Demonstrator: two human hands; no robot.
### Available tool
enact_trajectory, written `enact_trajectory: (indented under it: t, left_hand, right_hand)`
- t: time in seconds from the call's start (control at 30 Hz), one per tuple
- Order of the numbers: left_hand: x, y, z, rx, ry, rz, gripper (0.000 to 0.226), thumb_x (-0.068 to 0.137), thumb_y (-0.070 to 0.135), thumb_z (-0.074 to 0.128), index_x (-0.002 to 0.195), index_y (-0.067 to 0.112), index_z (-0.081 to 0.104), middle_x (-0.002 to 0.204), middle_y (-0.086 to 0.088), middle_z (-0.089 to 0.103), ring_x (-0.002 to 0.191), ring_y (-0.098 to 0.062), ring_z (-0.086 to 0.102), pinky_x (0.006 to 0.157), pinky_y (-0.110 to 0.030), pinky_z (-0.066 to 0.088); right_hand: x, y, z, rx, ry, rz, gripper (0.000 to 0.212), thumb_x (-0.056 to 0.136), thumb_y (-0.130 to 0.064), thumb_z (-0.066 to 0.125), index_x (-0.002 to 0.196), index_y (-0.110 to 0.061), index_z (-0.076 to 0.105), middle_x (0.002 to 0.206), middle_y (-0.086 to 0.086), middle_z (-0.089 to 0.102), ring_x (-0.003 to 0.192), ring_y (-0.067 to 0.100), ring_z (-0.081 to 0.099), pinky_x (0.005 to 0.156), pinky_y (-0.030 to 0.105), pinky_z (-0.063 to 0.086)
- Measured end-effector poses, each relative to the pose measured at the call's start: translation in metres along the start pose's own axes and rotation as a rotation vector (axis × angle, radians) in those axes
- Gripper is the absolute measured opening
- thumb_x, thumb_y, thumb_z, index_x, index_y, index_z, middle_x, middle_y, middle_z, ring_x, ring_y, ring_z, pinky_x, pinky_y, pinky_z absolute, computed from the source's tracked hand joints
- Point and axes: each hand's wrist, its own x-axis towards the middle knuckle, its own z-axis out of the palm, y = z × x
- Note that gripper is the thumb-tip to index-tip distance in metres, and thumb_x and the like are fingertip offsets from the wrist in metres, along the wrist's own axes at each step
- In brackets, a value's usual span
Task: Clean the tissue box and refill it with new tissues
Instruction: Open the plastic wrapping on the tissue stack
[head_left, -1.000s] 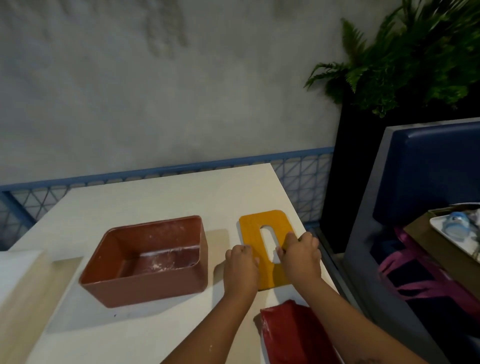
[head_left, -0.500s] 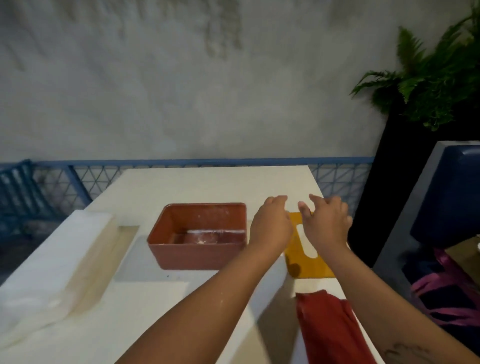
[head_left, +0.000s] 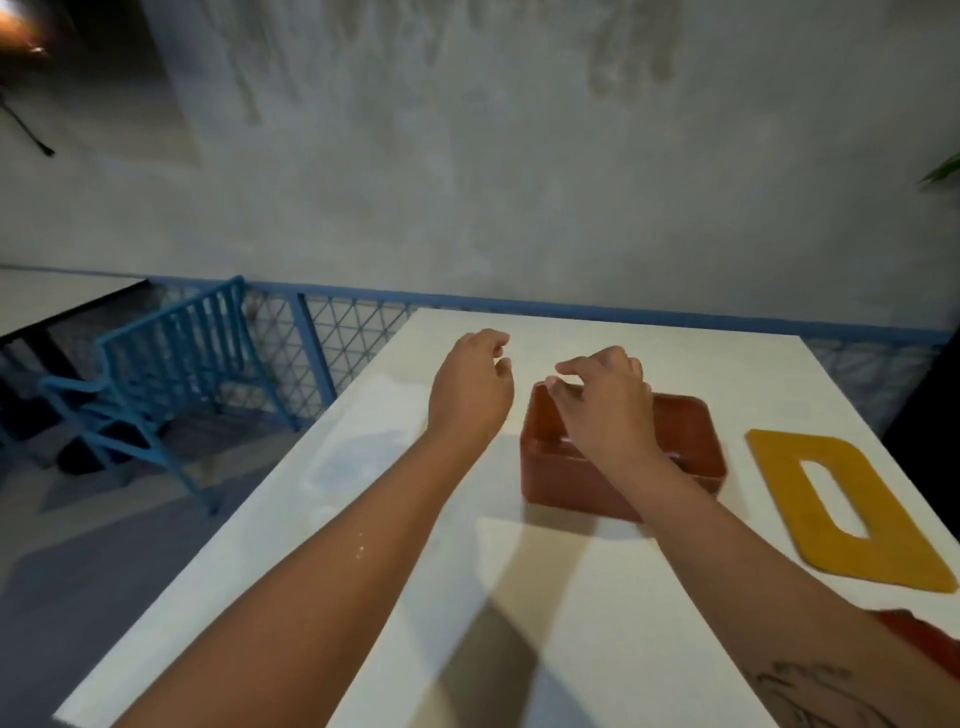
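Note:
A red-brown open tissue box (head_left: 691, 441) stands on the white table (head_left: 597, 623), right of centre. Its yellow lid (head_left: 852, 525) with an oblong slot lies flat on the table to the box's right. My right hand (head_left: 602, 402) hovers over the box's left part with loosely curled fingers and holds nothing. My left hand (head_left: 475, 387) is raised just left of the box, fingers relaxed and empty. The box's inside is mostly hidden by my right hand.
A red cloth (head_left: 930, 634) peeks in at the right edge of the table. Beyond the table's left and far edges runs a blue mesh railing (head_left: 311, 332), with a blue chair (head_left: 156, 374) on the floor at the left. A grey wall stands behind.
Both hands have left the yellow lid and moved left to the red-brown box. The view has swung left, so the lid now lies at the right.

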Motion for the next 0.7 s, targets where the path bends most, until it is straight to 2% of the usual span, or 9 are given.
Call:
enact_trajectory:
  t: [0.13, 0.23, 0.4, 0.53, 0.6, 0.7]
  left_hand:
    - [0.016, -0.067, -0.034, 0.010, -0.026, -0.050, 0.034, 0.092, 0.013, 0.050, 0.126, 0.014, 0.053, 0.126, -0.005, 0.056, 0.106, -0.020, 0.058, 0.090, -0.029, 0.046]
    - [0.025, -0.110, -0.045, 0.024, -0.054, -0.114, 0.036, 0.091, 0.015, 0.052, 0.127, 0.013, 0.052, 0.129, -0.006, 0.053, 0.111, -0.022, 0.056, 0.096, -0.033, 0.045]
    - [0.030, -0.152, -0.047, 0.105, -0.114, -0.212, 0.046, 0.088, 0.026, 0.058, 0.131, 0.013, 0.048, 0.134, -0.010, 0.046, 0.122, -0.026, 0.046, 0.100, -0.037, 0.040]
    - [0.042, -0.200, -0.055, 0.071, -0.299, -0.372, 0.065, 0.087, 0.040, 0.057, 0.140, 0.010, 0.033, 0.143, -0.010, 0.037, 0.128, -0.029, 0.039, 0.103, -0.043, 0.038]
    - [0.038, -0.201, -0.055, -0.034, -0.366, -0.463, 0.066, 0.088, 0.044, 0.053, 0.139, 0.009, 0.032, 0.140, -0.009, 0.040, 0.121, -0.029, 0.045, 0.096, -0.039, 0.041]
    - [0.037, -0.204, -0.058, -0.182, -0.475, -0.595, 0.059, 0.090, 0.049, 0.045, 0.134, 0.011, 0.034, 0.124, -0.006, 0.050, 0.097, -0.023, 0.051, 0.077, -0.032, 0.041]
  right_hand:
    - [-0.005, -0.044, 0.052, 0.049, -0.111, -0.074, 0.033, 0.093, -0.036, 0.051, 0.121, -0.022, 0.061, 0.119, 0.006, 0.049, 0.115, 0.023, 0.042, 0.096, 0.036, 0.038]
    - [-0.006, -0.068, 0.087, 0.083, -0.208, -0.070, 0.037, 0.094, -0.034, 0.052, 0.127, -0.018, 0.057, 0.123, 0.007, 0.047, 0.119, 0.024, 0.042, 0.098, 0.032, 0.036]
    - [-0.003, -0.079, 0.120, 0.210, -0.353, 0.100, 0.050, 0.093, -0.035, 0.053, 0.138, -0.015, 0.044, 0.133, 0.013, 0.041, 0.122, 0.029, 0.046, 0.101, 0.035, 0.039]
    - [-0.002, -0.096, 0.160, 0.247, -0.449, 0.284, 0.066, 0.089, -0.048, 0.050, 0.144, -0.018, 0.029, 0.143, 0.008, 0.038, 0.124, 0.030, 0.048, 0.102, 0.043, 0.040]
    - [-0.003, -0.090, 0.165, 0.295, -0.475, 0.361, 0.071, 0.084, -0.056, 0.049, 0.144, -0.023, 0.028, 0.137, 0.005, 0.048, 0.114, 0.030, 0.057, 0.095, 0.047, 0.047]
    - [-0.003, -0.090, 0.170, 0.478, -0.520, 0.483, 0.061, 0.087, -0.052, 0.050, 0.138, -0.022, 0.037, 0.108, 0.006, 0.065, 0.085, 0.027, 0.067, 0.076, 0.042, 0.057]
